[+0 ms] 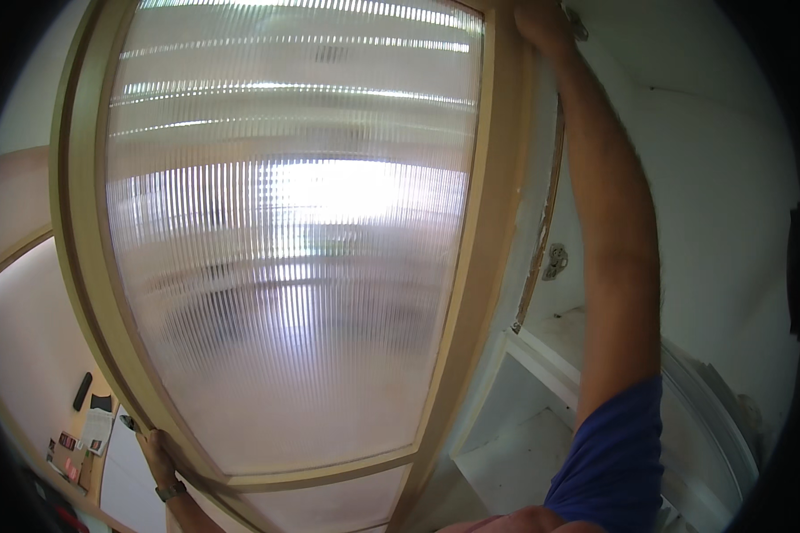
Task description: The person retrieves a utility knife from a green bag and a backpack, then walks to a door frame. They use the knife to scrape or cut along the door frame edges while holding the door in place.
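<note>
A tall glass-panelled door [302,364] fills the middle of the head view. Its frame is pale wood and its pane is ribbed, blurring bright light and shapes. My left hand [158,455], with a watch on the wrist, grips the frame's left edge low down. Up at the top right, my right hand [542,25] is closed round the frame's right edge, its fingers partly hidden behind the wood and against the picture's border. My right arm reaches up in a blue sleeve.
A white cabinet [516,435] with open compartments stands behind the door at right. A metal hinge plate [556,262] sits on the pale wall panel. At lower left, a wooden desk [98,466] holds papers and small dark items.
</note>
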`<move>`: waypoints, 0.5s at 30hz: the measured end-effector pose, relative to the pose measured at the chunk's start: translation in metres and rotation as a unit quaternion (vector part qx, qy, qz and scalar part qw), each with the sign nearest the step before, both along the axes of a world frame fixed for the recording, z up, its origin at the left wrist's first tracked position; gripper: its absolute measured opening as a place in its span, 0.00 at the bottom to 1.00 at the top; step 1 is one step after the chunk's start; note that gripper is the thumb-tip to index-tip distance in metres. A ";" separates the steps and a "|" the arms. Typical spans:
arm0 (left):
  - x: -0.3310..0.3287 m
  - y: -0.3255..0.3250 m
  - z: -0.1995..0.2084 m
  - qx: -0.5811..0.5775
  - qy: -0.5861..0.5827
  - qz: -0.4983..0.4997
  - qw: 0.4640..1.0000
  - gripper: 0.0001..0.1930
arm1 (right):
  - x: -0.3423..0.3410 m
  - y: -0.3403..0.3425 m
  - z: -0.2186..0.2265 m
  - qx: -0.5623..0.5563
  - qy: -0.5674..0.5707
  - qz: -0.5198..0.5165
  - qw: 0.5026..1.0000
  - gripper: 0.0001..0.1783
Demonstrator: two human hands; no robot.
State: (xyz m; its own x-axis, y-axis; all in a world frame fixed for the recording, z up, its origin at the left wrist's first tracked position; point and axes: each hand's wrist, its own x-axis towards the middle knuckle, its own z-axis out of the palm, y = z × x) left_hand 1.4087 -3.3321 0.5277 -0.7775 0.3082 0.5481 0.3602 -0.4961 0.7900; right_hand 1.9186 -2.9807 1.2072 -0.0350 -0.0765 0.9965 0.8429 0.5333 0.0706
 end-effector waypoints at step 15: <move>-0.003 -0.005 -0.003 -0.009 -0.006 0.003 1.000 0.40 | -0.014 -0.009 -0.100 -0.002 0.066 0.036 0.997 0.18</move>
